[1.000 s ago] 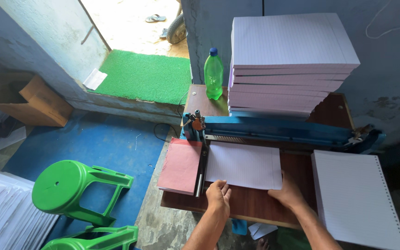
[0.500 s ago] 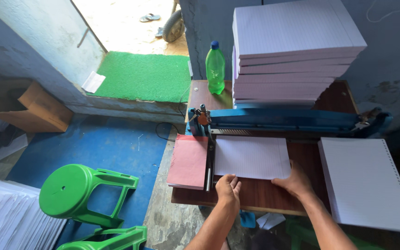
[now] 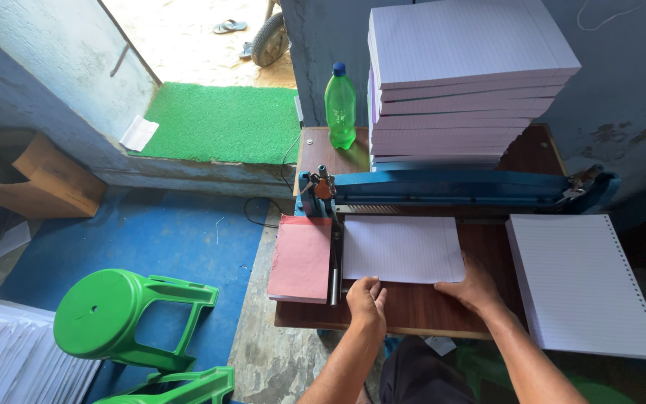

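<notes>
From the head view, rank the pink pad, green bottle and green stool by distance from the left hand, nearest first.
From the left hand:
1. Pink pad, just to its left on the table.
2. Green stool, on the floor, far left.
3. Green bottle, at the table's back.

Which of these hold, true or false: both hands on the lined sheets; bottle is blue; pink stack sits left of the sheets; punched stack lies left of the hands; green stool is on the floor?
1. Both hands, left hand and right hand, touch the lined sheets: true.
2. The bottle is blue: false, green with a blue cap.
3. The pink stack lies left of the sheets: true.
4. The punched paper stack lies left of the hands: false, to the right.
5. The green stool stands on the floor: true.
</notes>
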### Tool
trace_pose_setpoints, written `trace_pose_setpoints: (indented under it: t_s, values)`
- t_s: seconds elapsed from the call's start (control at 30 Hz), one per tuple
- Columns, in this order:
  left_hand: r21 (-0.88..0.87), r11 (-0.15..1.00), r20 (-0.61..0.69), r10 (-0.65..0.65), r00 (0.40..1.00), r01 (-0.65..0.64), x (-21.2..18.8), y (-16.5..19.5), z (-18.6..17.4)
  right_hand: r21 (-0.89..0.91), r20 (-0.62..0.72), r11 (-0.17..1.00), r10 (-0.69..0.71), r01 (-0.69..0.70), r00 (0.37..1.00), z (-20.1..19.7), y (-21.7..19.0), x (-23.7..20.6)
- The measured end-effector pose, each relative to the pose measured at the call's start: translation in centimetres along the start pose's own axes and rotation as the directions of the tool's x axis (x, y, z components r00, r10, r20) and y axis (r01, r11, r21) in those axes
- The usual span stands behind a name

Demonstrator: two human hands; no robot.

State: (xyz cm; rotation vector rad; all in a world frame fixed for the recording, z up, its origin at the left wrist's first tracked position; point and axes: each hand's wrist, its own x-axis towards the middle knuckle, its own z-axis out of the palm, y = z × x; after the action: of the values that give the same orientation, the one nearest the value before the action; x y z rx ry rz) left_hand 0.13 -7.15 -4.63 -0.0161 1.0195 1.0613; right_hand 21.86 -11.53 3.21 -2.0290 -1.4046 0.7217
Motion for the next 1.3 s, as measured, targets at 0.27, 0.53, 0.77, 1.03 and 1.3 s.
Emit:
trace_pose_setpoints:
  t_s: [0.27, 0.53, 0.77, 1.03, 1.3]
  values:
    - [0.005, 1.0, -0.029, -0.012, 1.0, 0.013, -0.5, 0.4, 0.5, -0.062, -0.019, 0.998, -0.02, 0.019, 1.0, 0.2, 0.5, 0.2]
    - [0.025, 1.0, -0.018, -0.006, 1.0, 0.006, -0.3, 0.4, 0.5, -0.087, 0.026, 0.994, 0.069, -0.066, 0.997, -0.1, -0.6, 0.2]
    - [0.042, 0.999, -0.008, -0.018, 1.0, 0.018, -0.1, 0.5, 0.2, -0.06, 0.053, 0.995, 0.084, -0.08, 0.995, -0.5, -1.7, 0.0]
    - [0.06, 0.998, 0.009, -0.003, 1.0, 0.002, -0.4, 0.5, 0.1, -0.035, 0.007, 0.998, 0.045, -0.044, 0.999, -0.5, -1.8, -0.2]
    - [0.061, 0.998, 0.008, 0.012, 1.0, -0.012, -0.1, 0.1, -0.3, 0.033, 0.05, 0.998, 0.049, -0.051, 0.998, -0.4, -0.5, 0.2]
